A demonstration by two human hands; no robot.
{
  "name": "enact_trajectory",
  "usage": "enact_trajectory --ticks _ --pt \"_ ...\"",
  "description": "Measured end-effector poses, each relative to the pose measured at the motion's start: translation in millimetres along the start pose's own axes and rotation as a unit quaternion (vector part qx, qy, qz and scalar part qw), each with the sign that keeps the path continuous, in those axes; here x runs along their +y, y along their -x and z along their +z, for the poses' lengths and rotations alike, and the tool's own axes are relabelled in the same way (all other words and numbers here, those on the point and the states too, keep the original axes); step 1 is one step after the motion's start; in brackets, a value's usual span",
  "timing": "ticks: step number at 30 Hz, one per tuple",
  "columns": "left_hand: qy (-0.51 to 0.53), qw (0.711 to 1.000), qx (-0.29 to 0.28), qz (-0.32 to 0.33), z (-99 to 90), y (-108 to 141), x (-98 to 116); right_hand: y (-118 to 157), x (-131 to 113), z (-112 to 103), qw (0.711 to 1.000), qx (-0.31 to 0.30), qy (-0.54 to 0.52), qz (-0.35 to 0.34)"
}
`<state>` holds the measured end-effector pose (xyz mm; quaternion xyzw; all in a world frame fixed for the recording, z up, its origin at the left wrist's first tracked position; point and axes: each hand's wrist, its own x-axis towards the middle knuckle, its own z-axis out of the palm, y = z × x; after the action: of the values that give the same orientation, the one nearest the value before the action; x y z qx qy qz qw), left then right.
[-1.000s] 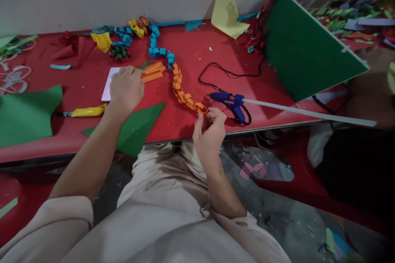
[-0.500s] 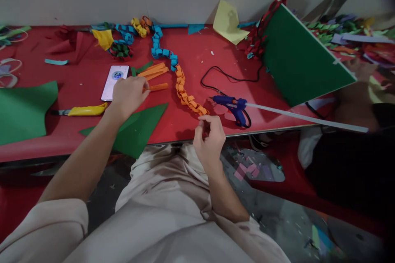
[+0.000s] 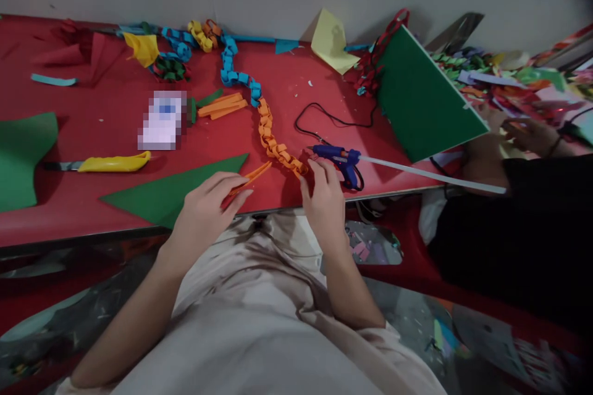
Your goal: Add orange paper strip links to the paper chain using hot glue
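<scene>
My left hand (image 3: 207, 207) pinches an orange paper strip (image 3: 256, 175) above the table's front edge. Close by on the right, the fingers of my right hand (image 3: 324, 197) are closed at the near end of a paper chain (image 3: 273, 139), holding its last orange link. The chain's links change from orange to blue further back. More orange strips (image 3: 222, 105) lie in a small pile behind my left hand. A blue glue gun (image 3: 340, 157) with a long white glue stick rests just right of my right hand.
Left of my hands lie a yellow utility knife (image 3: 113, 163), a phone (image 3: 162, 120) and green paper (image 3: 180, 188). A green board (image 3: 426, 95) leans at the right, near a co-worker's hand (image 3: 532, 136). The glue gun's black cord (image 3: 345, 116) loops behind it.
My left hand has moved from the strip pile toward the front edge and my right hand, bringing an orange strip. My right hand stays at the chain's end. The view has shifted slightly right.
</scene>
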<state>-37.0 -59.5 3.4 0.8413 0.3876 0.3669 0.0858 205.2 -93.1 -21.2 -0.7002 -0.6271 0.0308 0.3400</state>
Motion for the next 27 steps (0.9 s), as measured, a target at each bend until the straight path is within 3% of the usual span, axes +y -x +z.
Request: enact_trajectory --ticks 3,9,13,14,18,21,23,27 --pt "0.034 0.997 0.051 -0.051 -3.1 7.0 -0.6 -15.1 -3.3 17.2 0.998 -0.057 0.012 -0.011" --pt "0.020 0.989 0.118 -0.089 -14.7 5.8 3.1 -76.4 -44.8 64.3 0.995 -0.079 -0.046 -0.040" --pt "0.030 0.983 0.132 -0.121 -11.3 2.4 4.7 -70.0 -49.9 50.7 0.982 0.018 -0.187 -0.020" --pt "0.039 0.981 0.133 -0.133 -7.6 2.2 5.3 -61.0 -46.5 43.9 0.971 0.015 -0.239 -0.007" --pt "0.114 0.967 0.133 -0.184 15.8 2.4 8.7 -27.1 -26.9 25.8 0.906 -0.125 -0.401 0.059" --pt "0.156 0.962 0.089 -0.204 32.0 0.3 12.2 -19.8 -14.2 24.0 0.867 -0.129 -0.464 0.129" --pt "0.158 0.966 0.054 -0.195 38.0 -2.9 14.4 -21.0 -7.9 22.3 0.856 -0.122 -0.481 0.147" --pt "0.194 0.953 0.026 -0.232 41.8 -10.7 16.6 -22.9 -1.3 12.5 0.868 -0.132 -0.465 0.115"
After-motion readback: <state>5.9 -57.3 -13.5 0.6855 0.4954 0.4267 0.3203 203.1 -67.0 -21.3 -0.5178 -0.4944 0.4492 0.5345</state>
